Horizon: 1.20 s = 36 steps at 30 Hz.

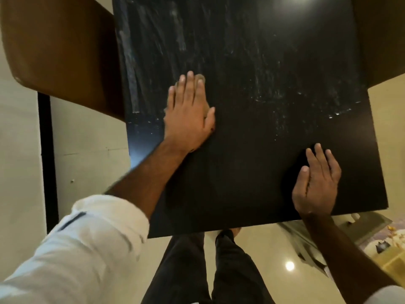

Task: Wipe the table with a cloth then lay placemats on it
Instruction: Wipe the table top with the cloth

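The black glossy table (241, 40) fills the middle of the view, and its far part carries pale wipe streaks. Over its near end lies a dark matte placemat (241, 172), hard to tell from the tabletop. My left hand (188, 113) lies flat with straight fingers at the mat's far left corner. Something pale and blurred shows at its fingertips. Flat as well, my right hand (317, 183) presses the mat near its front right corner. No cloth is clearly in view.
A brown chair (54, 51) stands against the table's left side and another brown chair (383, 40) at the right. A black post (47, 150) rises at the left. My legs (219, 270) stand on the glossy cream floor. Clutter (383, 242) lies at the lower right.
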Tool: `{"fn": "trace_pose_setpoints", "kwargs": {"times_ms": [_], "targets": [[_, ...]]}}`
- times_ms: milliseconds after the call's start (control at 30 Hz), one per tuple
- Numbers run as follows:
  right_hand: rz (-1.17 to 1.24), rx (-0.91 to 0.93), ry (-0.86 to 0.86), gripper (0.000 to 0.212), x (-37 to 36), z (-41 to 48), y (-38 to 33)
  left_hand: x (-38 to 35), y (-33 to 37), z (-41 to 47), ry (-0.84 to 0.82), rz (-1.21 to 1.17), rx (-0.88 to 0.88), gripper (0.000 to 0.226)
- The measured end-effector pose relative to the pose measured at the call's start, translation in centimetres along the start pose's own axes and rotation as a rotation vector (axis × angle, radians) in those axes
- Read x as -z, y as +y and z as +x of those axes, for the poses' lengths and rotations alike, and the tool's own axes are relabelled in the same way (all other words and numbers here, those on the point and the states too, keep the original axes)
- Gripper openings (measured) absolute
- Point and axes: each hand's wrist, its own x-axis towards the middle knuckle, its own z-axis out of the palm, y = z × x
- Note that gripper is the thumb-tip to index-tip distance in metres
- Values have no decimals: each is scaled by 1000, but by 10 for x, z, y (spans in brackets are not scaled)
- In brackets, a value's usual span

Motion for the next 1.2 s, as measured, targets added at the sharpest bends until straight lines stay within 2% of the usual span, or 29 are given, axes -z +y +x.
{"fn": "trace_pose_setpoints", "kwargs": {"times_ms": [133, 200, 300, 367, 433, 533, 633, 800, 933, 1033, 1133, 1200], "targets": [[-11, -10, -10, 55, 1, 1, -4, 3, -28, -73, -127, 18, -12, 88], [-16, -11, -2, 55, 1, 1, -7, -3, -14, -104, -201, 16, -129, 90], [-29, -12, 3, 56, 0, 3, -8, -9, 8, -112, -220, 23, -357, 86], [-37, 4, 15, 55, -1, 2, -10, -7, 6, -92, -187, 33, -388, 84], [-44, 10, 14, 54, -1, 2, -10, -2, -14, -60, -127, 27, -285, 84], [-52, 10, 2, 54, -1, 1, -10, 9, -81, -24, -22, -8, 61, 82], [-47, 0, -15, 55, 2, 2, -11, 12, -130, -38, 26, -59, 291, 82], [-11, -8, -20, 54, 6, 4, -17, -1, -90, -102, -23, -45, 469, 86], [44, -47, -29, 54, 6, 7, -13, -12, -21, -130, -130, -21, 333, 89], [138, -106, 28, 51, 14, 10, -33, -18, 30, -107, -116, -63, 212, 88], [200, -25, 11, 48, 18, 15, -77, -18, 69, -65, -104, -101, 92, 88], [227, 75, -30, 45, 14, 24, -104, -10, 88, -43, -129, -236, -51, 88]]}}
